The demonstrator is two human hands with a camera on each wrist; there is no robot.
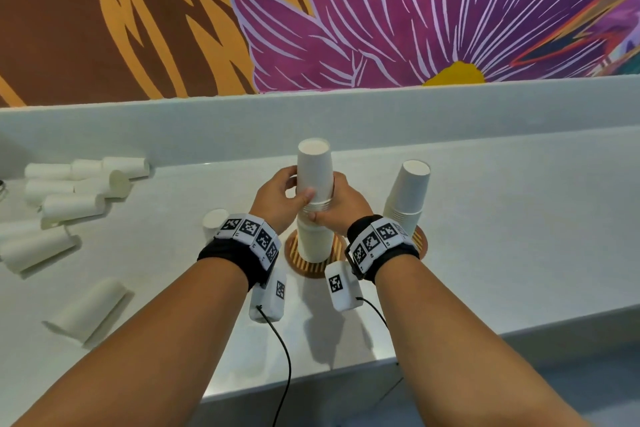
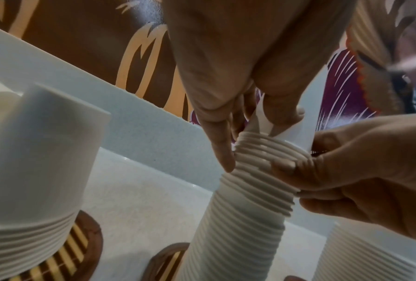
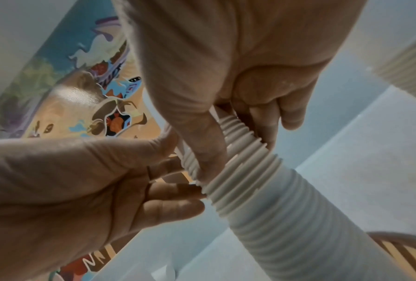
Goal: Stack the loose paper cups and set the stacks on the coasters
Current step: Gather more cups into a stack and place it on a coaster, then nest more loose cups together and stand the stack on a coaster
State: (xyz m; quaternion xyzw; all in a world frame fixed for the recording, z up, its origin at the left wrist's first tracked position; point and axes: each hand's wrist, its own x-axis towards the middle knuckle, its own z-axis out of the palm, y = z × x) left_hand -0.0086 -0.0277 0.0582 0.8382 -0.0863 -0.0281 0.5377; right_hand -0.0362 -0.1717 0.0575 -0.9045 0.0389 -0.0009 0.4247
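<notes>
A tall stack of upturned white paper cups (image 1: 314,236) stands on a striped wooden coaster (image 1: 308,269) at the counter's middle. My left hand (image 1: 294,189) grips its upper part from the left, thumb in front, just above a band of rims. From the right, my right hand (image 1: 332,201) grips the same band. In the left wrist view the left hand (image 2: 252,136) pinches the ribbed stack (image 2: 245,209). The right wrist view shows the right hand (image 3: 238,144) wrapped round the rims. Several loose cups (image 1: 79,184) lie on their sides at the far left.
A shorter stack (image 1: 408,198) leans on a second coaster (image 1: 420,239) to the right. Another short stack (image 1: 214,218) sits on a third coaster (image 2: 77,256), behind my left wrist. One cup (image 1: 93,308) lies alone at the front left. A raised ledge (image 1: 311,118) runs behind the counter.
</notes>
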